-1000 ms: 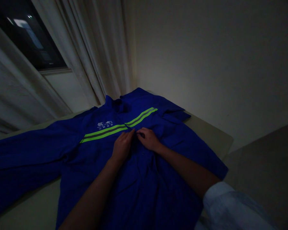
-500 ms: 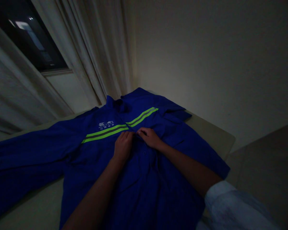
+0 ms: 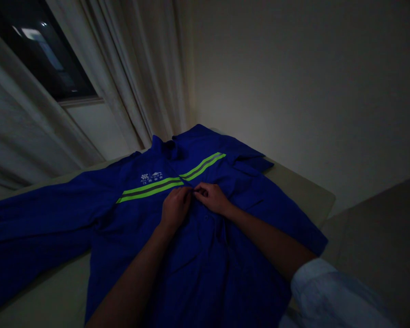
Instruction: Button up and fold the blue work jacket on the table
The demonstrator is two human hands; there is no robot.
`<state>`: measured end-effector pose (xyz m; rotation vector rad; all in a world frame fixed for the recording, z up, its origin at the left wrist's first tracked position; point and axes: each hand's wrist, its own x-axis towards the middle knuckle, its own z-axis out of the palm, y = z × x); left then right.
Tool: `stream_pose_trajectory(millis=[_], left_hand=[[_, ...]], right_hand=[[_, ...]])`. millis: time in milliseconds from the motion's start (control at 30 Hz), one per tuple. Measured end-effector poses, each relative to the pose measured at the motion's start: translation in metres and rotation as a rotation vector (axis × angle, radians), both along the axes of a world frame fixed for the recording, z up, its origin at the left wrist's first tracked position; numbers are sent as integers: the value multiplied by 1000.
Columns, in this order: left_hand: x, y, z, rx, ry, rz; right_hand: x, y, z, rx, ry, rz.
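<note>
A blue work jacket (image 3: 123, 218) with yellow-green reflective stripes (image 3: 150, 189) and a white chest logo lies flat, front up, on a pale table (image 3: 304, 191). My left hand (image 3: 174, 207) and my right hand (image 3: 212, 198) meet at the jacket's front opening just below the stripes. Both hands have their fingers curled and pinched on the front edges of the jacket. What sits between the fingertips is too dark to make out. One sleeve stretches far to the left.
Light curtains (image 3: 140, 82) hang behind the table beside a dark window (image 3: 41, 54). A plain wall (image 3: 294, 91) runs along the right. The table's right corner ends near the floor (image 3: 379, 228). My rolled-up white sleeve (image 3: 328, 296) shows at the lower right.
Both hands stay at the jacket's front opening, with only small finger shifts. The view has shifted very slightly.
</note>
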<state>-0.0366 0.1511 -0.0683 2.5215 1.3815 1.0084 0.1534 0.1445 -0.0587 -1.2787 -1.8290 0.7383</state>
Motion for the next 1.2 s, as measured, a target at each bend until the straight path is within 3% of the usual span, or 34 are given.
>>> stream_pose_trajectory(millis=[233, 567, 700, 1200], left_hand=[[-2, 0, 0, 11, -6, -38], [-4, 5, -2, -3, 4, -119], [-3, 2, -1, 16, 41, -88], [4, -6, 5, 109, 99, 29]], right_hand=[[1, 5, -5, -101, 60, 11], [0, 1, -2, 1, -77, -4], [2, 4, -3, -72, 14, 17], [0, 3, -4, -42, 58, -29]])
